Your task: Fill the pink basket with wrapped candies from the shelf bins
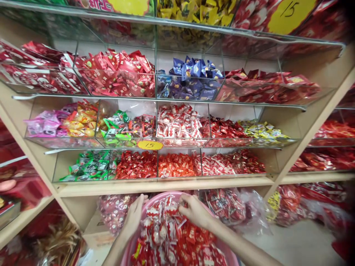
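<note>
A pink plastic basket [156, 197] stands low in front of me, heaped with wrapped candies. White-and-red candies [162, 225] lie on top at the left and middle, and red-wrapped candies [191, 236] fill the right side. My left hand [135, 211] rests against the basket's left rim, its fingers stretched out and pointing away from me. Over the far right part of the basket, my right hand [192, 207] has its fingers curled closed beside the white-and-red candies. What those fingers hold, if anything, is hidden.
Above the basket rise clear shelf bins [127, 177] of sorted candies, with a wooden ledge [166, 187] below them. Bagged candies [222, 203] lie behind the basket on the right, and another bag [115, 212] on the left. A yellow price tag [150, 145] reads 15.
</note>
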`<state>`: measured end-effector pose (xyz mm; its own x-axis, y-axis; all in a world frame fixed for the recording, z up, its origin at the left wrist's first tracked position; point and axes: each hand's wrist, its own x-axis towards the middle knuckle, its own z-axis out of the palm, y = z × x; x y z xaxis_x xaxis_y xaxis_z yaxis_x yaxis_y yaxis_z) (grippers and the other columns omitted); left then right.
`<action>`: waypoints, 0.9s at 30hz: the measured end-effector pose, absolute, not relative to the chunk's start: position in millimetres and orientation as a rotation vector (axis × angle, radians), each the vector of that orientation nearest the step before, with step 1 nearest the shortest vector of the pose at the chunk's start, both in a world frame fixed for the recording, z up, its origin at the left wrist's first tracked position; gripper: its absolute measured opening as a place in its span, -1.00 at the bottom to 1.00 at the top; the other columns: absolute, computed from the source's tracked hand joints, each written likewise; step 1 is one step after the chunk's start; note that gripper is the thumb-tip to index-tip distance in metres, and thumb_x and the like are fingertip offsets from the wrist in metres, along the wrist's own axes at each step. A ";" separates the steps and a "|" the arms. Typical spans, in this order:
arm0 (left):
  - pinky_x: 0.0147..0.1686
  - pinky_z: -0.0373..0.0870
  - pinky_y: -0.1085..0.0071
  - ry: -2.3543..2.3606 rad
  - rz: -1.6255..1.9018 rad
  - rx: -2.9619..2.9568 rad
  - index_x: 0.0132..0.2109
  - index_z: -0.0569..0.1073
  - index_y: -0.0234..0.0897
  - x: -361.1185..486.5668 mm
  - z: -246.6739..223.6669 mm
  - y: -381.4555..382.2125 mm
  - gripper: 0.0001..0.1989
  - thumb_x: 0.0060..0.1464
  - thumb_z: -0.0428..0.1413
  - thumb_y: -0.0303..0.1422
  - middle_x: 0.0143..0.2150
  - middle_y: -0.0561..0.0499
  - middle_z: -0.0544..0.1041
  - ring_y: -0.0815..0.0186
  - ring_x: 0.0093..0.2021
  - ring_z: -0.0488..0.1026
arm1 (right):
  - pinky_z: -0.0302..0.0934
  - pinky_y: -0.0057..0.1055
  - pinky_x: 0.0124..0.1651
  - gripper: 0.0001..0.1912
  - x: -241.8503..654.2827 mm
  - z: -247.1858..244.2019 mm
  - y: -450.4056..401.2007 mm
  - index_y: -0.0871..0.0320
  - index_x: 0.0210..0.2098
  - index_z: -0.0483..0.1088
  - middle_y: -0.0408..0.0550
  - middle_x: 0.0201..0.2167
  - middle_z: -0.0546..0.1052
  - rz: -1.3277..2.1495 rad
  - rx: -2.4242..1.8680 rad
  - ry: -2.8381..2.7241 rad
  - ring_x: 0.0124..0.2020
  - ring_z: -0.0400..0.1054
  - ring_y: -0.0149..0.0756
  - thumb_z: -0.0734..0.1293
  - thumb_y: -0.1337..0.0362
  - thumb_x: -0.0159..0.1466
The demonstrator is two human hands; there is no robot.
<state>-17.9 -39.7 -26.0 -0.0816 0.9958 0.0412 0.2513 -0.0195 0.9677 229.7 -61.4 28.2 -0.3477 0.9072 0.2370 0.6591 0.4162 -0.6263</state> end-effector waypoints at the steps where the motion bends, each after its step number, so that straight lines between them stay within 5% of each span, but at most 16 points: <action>1: 0.05 0.23 0.26 1.439 1.165 1.368 -0.07 0.41 -0.45 -17.9 -24.7 -40.0 -0.33 0.03 -0.16 0.09 -0.12 -0.19 0.51 0.16 -0.07 0.43 | -0.06 -0.56 -0.46 -0.89 228.2 30.1 -60.2 0.20 -0.54 0.27 -0.22 -0.60 0.33 0.550 -1.350 -2.128 -0.55 0.13 -0.48 0.14 0.43 0.06; 14: 0.04 0.23 0.22 1.401 1.202 1.342 -0.11 0.44 -0.44 -17.2 -24.4 -41.1 -0.34 0.02 -0.13 0.09 -0.12 -0.21 0.51 0.14 -0.07 0.43 | 0.05 -0.48 -0.47 -0.75 174.8 85.1 -9.1 0.19 -0.39 0.50 0.06 -0.39 0.53 0.270 -1.503 -2.805 -0.40 0.37 -0.26 0.28 0.20 0.02; 20: 0.04 0.24 0.24 1.375 1.191 1.284 -0.09 0.43 -0.43 -21.1 -22.8 -40.4 -0.33 -0.01 -0.10 0.11 -0.12 -0.21 0.51 0.13 -0.05 0.43 | 0.07 -0.50 -0.45 -0.78 173.5 68.9 7.4 0.20 -0.37 0.49 0.02 -0.37 0.53 0.311 -1.479 -2.748 -0.38 0.36 -0.28 0.26 0.26 0.05; 27: 0.12 0.14 0.22 1.367 1.118 1.259 -0.06 0.42 -0.40 -25.3 -3.3 -55.1 -0.39 -0.02 -0.03 0.05 -0.03 -0.21 0.47 0.12 0.04 0.36 | 0.02 -0.63 -0.52 -0.89 184.9 57.7 18.6 0.17 -0.50 0.47 -0.24 -0.61 0.45 0.549 -1.314 -2.769 -0.59 0.24 -0.52 0.29 0.39 0.01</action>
